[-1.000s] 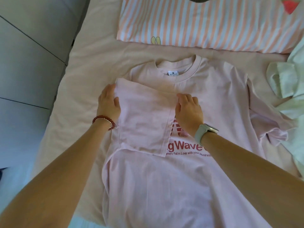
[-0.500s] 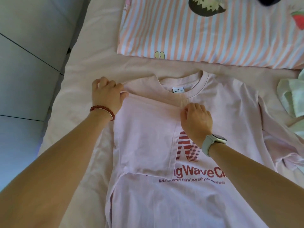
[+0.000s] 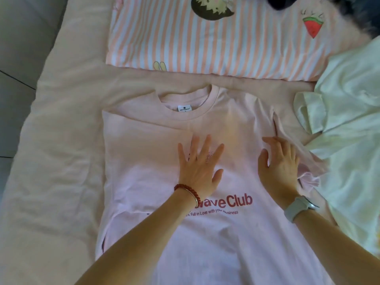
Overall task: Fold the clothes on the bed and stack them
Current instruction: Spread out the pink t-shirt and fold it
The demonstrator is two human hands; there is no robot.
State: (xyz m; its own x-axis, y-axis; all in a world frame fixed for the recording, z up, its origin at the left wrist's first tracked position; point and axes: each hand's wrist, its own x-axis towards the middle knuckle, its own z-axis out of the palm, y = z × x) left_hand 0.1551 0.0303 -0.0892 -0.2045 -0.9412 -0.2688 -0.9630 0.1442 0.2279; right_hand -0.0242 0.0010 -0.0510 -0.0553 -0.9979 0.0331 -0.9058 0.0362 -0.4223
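A: At frame centre, what lies on the bed?
B: A pink T-shirt, front up, collar toward 12 o'clock.
A: The hands?
B: Left hand flat on the chest print, fingers spread wide. Right hand at 3 o'clock, fingers relaxed, beside the sleeve.
A: Surroundings?
B: Striped pillow at 12; pale garment at 3.

Bare forearms, red beaded bracelet on left wrist, grey-strapped watch on right.
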